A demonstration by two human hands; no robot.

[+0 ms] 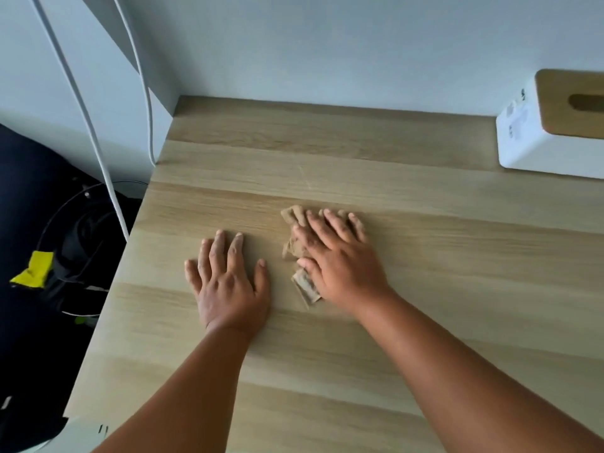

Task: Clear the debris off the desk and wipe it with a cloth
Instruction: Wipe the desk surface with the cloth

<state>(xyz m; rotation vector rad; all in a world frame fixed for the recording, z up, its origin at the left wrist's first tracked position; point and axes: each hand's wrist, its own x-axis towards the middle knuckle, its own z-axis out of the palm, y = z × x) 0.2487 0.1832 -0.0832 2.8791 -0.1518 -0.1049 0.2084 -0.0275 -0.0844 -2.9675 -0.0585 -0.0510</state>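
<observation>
A crumpled tan cloth lies near the middle of the light wooden desk. My right hand presses flat on the cloth with straight, spread fingers and hides most of it. A folded corner of the cloth sticks out below my thumb. My left hand rests flat on the bare desk just left of the cloth, fingers spread, holding nothing. I can make out no loose debris on the desk surface.
A white tissue box with a wooden lid stands at the back right against the wall. White cables hang down past the desk's left edge. Below on the left sit dark items and a yellow piece.
</observation>
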